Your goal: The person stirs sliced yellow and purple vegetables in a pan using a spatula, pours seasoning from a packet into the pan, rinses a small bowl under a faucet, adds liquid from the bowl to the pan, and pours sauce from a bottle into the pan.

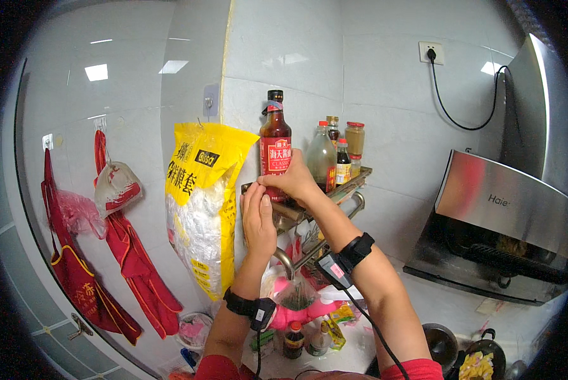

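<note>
A tall glass bottle of Haitian soy sauce (275, 128), dark brown with a red label, stands upright at the near left end of the wall shelf (287, 214). Around its lower right side my right hand (294, 176) is wrapped, the thumb across the label. My left hand (259, 218) is raised just below, fingers straight and together, its fingertips by the bottle's lower left and the right thumb. Nothing shows in the left palm, and the bottle's base is partly covered by the hands.
Behind on the shelf stand a clear bottle with a red cap (322, 154), a small sauce bottle (343, 164) and jars (355, 135). A yellow bag (208, 204) hangs left. Below are bottles (294, 339) and a wok of food (478, 363); a Haier range hood (507, 199) is right.
</note>
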Tool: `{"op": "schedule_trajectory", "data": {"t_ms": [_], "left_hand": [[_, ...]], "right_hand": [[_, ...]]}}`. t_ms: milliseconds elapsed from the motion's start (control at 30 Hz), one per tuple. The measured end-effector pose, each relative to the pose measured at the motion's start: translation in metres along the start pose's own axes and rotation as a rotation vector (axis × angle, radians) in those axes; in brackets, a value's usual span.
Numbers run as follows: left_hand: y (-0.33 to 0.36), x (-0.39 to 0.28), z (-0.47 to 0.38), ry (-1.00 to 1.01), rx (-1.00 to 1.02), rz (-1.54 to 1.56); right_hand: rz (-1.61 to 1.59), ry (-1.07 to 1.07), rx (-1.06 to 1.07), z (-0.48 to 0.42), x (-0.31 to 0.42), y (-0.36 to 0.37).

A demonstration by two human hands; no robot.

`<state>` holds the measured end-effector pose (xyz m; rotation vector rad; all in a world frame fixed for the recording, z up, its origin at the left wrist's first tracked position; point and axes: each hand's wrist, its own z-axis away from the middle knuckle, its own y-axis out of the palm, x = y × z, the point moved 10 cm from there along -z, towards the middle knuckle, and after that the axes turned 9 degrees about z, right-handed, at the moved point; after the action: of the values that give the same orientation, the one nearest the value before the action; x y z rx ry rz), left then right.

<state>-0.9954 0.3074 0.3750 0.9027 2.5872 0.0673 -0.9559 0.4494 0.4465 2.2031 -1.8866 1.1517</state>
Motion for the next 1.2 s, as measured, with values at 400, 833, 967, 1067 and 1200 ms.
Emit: {"op": "schedule_trajectory", "data": {"t_ms": [400, 833, 967, 1067, 1200], "left_hand": [[-0.016, -0.108, 0.106, 0.182, 0.128, 0.356], [0.173, -0.165, 0.466, -0.865, 1.468, 1.109], [0.193, -0.243, 0.576, -1.040, 1.838, 1.215], [0.189, -0.306, 0.630, -0.960, 2.101, 1.152], [0.205, -0.353, 0.707, -1.125, 2.107, 1.136]], "right_hand": [[-0.011, -0.199, -0.194, 0.179, 0.060, -0.083], [0.515, 0.683, -0.216, 0.588, -0.030, -0.209], [0.597, 0.911, -0.390, 0.705, 0.006, -0.299], [0.820, 1.037, -0.388, 0.791, 0.032, -0.367], [1.086, 1.099, -0.440, 0.885, 0.054, -0.474]]}}
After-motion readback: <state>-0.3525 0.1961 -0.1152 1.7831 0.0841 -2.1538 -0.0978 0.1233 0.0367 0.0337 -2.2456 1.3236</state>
